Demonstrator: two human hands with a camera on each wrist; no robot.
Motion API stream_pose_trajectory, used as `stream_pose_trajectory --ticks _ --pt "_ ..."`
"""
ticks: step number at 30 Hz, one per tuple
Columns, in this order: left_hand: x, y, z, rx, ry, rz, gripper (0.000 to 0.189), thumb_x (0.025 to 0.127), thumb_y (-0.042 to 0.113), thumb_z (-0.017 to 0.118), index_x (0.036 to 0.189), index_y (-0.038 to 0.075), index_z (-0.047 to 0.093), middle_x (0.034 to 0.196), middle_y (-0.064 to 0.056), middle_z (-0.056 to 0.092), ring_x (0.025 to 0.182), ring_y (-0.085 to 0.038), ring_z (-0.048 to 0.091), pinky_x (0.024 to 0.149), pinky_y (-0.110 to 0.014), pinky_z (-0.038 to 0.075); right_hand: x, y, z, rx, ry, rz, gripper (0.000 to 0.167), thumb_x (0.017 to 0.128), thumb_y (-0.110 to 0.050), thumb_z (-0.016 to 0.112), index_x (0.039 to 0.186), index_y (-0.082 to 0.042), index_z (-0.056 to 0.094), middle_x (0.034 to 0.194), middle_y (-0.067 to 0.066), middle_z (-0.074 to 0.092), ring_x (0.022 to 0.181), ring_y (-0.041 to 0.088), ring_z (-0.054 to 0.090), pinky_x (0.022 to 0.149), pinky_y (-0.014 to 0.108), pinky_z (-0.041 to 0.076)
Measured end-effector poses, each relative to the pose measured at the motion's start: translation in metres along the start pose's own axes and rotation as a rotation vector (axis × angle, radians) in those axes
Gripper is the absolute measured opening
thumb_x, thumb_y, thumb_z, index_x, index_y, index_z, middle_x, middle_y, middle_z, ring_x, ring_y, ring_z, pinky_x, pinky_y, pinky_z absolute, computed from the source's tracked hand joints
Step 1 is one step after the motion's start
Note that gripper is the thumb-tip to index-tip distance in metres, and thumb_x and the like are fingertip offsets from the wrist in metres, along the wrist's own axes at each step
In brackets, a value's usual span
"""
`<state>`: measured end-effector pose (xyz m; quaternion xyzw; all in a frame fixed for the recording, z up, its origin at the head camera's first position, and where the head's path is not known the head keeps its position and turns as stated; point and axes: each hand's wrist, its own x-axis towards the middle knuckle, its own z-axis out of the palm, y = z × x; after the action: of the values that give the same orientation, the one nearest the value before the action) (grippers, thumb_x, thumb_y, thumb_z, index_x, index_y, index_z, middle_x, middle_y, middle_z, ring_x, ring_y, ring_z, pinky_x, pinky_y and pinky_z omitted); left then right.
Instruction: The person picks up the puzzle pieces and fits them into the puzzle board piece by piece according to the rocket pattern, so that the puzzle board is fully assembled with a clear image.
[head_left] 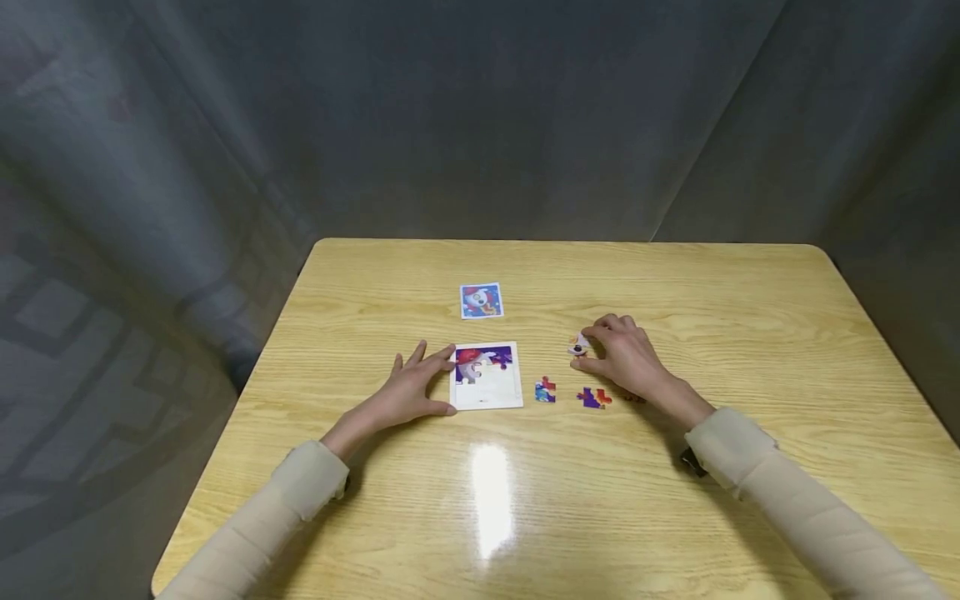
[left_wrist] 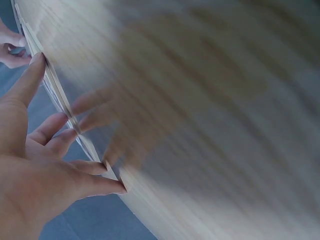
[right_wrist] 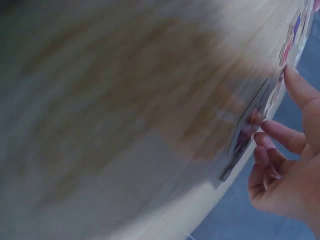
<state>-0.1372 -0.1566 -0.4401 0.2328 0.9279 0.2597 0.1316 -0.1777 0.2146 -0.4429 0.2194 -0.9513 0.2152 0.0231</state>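
Note:
A white square puzzle tray (head_left: 489, 392) lies on the table, its upper part filled with joined pieces showing red, purple and white. My left hand (head_left: 408, 390) is spread at the tray's left side, with thumb and forefinger touching its edge. To the right of the tray, my right hand (head_left: 624, 357) pinches a white and orange puzzle piece (head_left: 578, 344) between thumb and forefinger, low over the table. Nearer me lie a blue and red puzzle piece (head_left: 545, 390) and a purple and orange puzzle piece (head_left: 593, 398). Another piece (head_left: 634, 398) is partly hidden beneath the right wrist.
A small picture card (head_left: 482, 301) with a white character on blue lies beyond the tray. The wooden table (head_left: 390, 517) has rounded corners and a bright glare patch near me. Dark grey curtains (head_left: 480, 125) hang behind and beside it.

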Motion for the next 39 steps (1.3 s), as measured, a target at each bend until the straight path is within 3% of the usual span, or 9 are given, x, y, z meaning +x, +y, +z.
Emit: stream_pose_trajectory --ticks 5,15,25,39 --pt "0.0003 -0.0009 0.0006 0.006 0.001 0.001 0.067 0.079 0.039 0.078 0.134 0.011 0.053 0.157 -0.004 0.025 0.144 -0.043 0.005 0.106 -0.072 0.000 0.0020 -0.0032 0.0008 0.034 -0.005 0.030 0.057 0.081 -0.034 0.078 0.121 0.003 0.062 0.116 0.019 0.054 0.096 0.034 0.046 0.079 0.050 0.040" --pt "0.0004 -0.0022 0.0015 0.011 -0.002 0.004 0.067 0.079 0.040 0.078 0.134 0.011 0.053 0.158 -0.004 0.025 0.144 -0.043 0.005 0.106 -0.072 0.001 0.0063 0.0006 0.0015 0.120 -0.033 0.014 0.050 0.079 -0.026 0.080 0.119 -0.001 0.064 0.113 0.018 0.055 0.092 0.032 0.045 0.076 0.043 0.038" --pt "0.0006 -0.0009 0.0002 0.007 -0.002 -0.004 0.070 0.079 0.038 0.078 0.136 0.010 0.051 0.157 -0.004 0.027 0.144 -0.043 0.005 0.107 -0.071 0.000 0.0074 0.0000 0.0015 0.115 -0.033 0.110 0.059 0.077 -0.032 0.081 0.119 0.003 0.060 0.117 0.022 0.053 0.100 0.037 0.044 0.082 0.050 0.040" --pt "-0.0003 0.0001 -0.0001 0.004 -0.002 -0.003 0.067 0.079 0.038 0.078 0.135 0.010 0.052 0.157 -0.005 0.026 0.144 -0.043 0.005 0.106 -0.072 0.000 0.0064 -0.0020 0.0036 0.107 0.002 0.040 0.049 0.078 -0.029 0.081 0.110 0.003 0.061 0.093 0.012 0.058 0.085 0.027 0.047 0.073 0.040 0.039"
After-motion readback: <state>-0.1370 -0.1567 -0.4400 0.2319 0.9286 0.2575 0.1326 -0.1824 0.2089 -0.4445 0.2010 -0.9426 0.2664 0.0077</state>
